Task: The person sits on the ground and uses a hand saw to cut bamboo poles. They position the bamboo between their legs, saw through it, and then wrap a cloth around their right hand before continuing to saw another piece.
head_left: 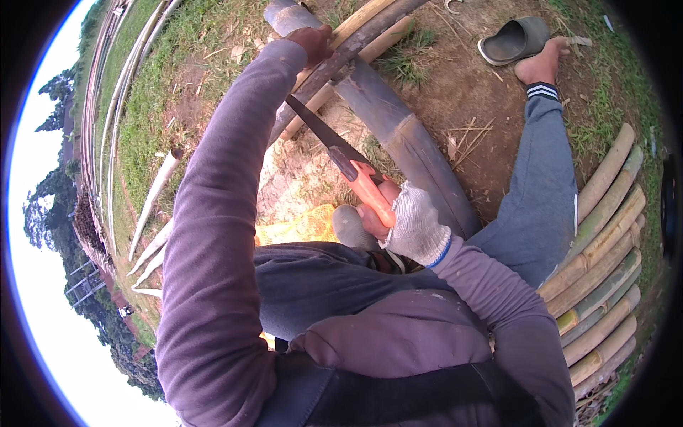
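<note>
My right hand (pixel 420 224), in a white knit glove with bare fingertips, is closed around the orange handle (pixel 371 191) of a handsaw. The saw's dark blade (pixel 316 127) slants up and left, its tip end against or just beside a dark bamboo pole (pixel 329 67). Farther out, my bare left hand (pixel 315 45) grips the poles, with its fingers partly hidden. Lighter bamboo poles (pixel 371 50) lie alongside the dark one. All of them cross over a thick grey bamboo trunk (pixel 413 139) on the ground.
My right leg (pixel 544 171) stretches out at the right, its bare foot beside a dark clog (pixel 518 41). Several bamboo poles (pixel 597 267) lie side by side at the lower right. Yellow netting (pixel 302 226) lies near my left leg. More poles (pixel 156 196) rest on the grass at left.
</note>
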Action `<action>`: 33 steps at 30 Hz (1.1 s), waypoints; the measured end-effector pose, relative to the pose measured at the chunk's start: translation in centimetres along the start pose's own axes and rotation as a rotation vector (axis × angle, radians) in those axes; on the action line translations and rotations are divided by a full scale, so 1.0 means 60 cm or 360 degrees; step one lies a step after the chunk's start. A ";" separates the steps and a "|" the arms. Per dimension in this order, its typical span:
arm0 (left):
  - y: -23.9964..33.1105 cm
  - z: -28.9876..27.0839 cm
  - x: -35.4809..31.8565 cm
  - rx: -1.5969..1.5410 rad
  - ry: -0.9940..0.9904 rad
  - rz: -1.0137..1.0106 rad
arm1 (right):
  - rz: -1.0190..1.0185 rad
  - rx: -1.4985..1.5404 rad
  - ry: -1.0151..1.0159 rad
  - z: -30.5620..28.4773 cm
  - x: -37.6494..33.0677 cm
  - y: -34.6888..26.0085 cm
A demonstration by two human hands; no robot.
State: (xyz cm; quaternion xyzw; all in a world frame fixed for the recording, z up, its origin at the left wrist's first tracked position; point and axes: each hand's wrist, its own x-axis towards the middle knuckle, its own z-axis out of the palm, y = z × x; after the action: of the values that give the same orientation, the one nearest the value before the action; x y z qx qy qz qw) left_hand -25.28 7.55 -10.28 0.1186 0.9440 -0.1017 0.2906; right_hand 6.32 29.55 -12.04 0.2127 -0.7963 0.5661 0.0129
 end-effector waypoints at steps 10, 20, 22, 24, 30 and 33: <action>0.004 -0.017 0.002 -0.0133 -0.0034 0.0030 | 0.0067 -0.0215 -0.0073 0.037 0.049 0.029; 0.016 -0.011 -0.003 -0.0054 0.0036 -0.0091 | 0.0052 -0.0119 -0.0007 0.011 0.067 0.002; 0.000 0.003 -0.006 0.0124 0.0346 0.0052 | -0.0037 -0.0077 0.0089 0.030 0.094 0.001; 0.038 0.000 -0.017 -0.0050 0.0533 0.0127 | -0.0280 -0.0055 0.0007 0.021 0.059 0.028; 0.208 0.036 -0.011 -0.0849 0.0878 0.0342 | -0.0284 0.0014 -0.0257 -0.023 -0.042 0.014; 0.306 0.020 0.017 -0.1085 0.0796 0.0319 | -0.0330 0.0001 -0.0283 -0.017 -0.047 0.024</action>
State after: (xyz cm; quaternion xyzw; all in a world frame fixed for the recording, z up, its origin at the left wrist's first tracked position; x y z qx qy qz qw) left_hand -20.29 24.86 -14.07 0.1280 0.9487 0.2766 0.0840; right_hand 8.16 31.80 -13.73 0.3432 -0.7679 0.5409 0.0008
